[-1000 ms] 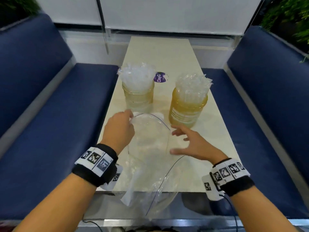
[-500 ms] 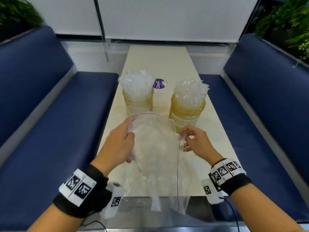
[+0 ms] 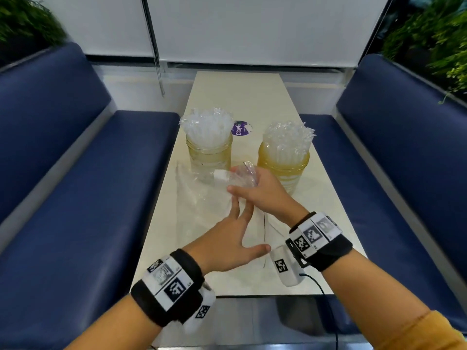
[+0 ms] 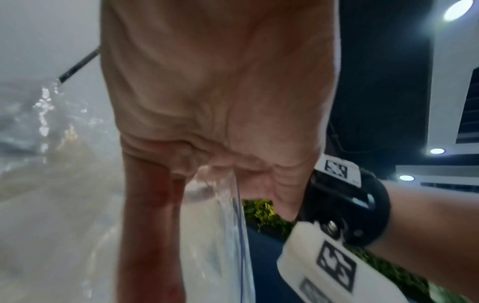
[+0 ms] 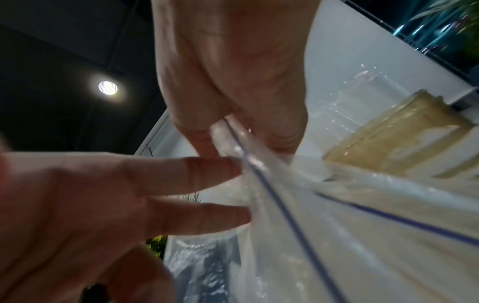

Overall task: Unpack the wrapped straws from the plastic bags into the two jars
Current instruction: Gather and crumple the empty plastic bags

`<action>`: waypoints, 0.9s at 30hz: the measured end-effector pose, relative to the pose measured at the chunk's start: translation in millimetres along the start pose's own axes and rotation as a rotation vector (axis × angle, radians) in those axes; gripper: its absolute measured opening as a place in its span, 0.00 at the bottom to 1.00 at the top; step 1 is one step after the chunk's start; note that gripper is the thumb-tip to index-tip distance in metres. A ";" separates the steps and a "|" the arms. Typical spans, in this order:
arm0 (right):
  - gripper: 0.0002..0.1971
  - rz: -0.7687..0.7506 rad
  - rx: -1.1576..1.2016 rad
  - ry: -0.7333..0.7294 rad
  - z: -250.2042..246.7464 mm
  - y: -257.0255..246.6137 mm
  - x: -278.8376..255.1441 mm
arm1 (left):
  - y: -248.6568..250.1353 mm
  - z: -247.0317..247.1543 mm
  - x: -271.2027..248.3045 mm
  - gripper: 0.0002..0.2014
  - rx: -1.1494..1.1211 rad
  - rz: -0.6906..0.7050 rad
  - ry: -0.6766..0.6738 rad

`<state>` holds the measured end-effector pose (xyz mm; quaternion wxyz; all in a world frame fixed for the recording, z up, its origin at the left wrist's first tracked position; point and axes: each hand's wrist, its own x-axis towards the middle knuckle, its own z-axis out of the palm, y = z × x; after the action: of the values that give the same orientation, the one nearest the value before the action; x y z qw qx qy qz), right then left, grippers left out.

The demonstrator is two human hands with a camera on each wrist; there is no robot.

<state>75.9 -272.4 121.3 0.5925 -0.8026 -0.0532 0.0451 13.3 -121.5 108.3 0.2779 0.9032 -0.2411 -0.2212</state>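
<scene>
Two glass jars stand on the table, the left jar [image 3: 209, 154] and the amber right jar [image 3: 283, 170], each packed with wrapped straws [image 3: 206, 127] standing upright. A clear plastic zip bag [image 3: 202, 195] with a blue seal line lies crumpled in front of them. My right hand [image 3: 255, 188] grips the bunched top of the bag [image 5: 259, 170] just before the right jar. My left hand [image 3: 237, 223] is spread, fingers straight, touching the bag from below the right hand. The bag looks empty.
A purple round sticker [image 3: 240, 128] lies behind the left jar. Blue padded benches [image 3: 75, 198] flank the narrow cream table [image 3: 240, 97] on both sides. A white wall and blind cord stand at the far end, plants at the upper corners.
My left hand let go of the bag's mouth and spread flat. My right hand crossed leftward and bunched the bag's top; the bag collapsed from held open to crumpled on the table.
</scene>
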 end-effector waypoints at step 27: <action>0.09 -0.137 -0.140 -0.039 -65.7 0.4 -22.6 | -63.6 -114.8 -14.9 0.15 -0.289 -0.076 0.471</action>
<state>62.4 -337.9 140.4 0.5353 -0.8356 -0.1226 0.0163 82.8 -21.5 159.4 0.4439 0.8890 -0.1018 -0.0474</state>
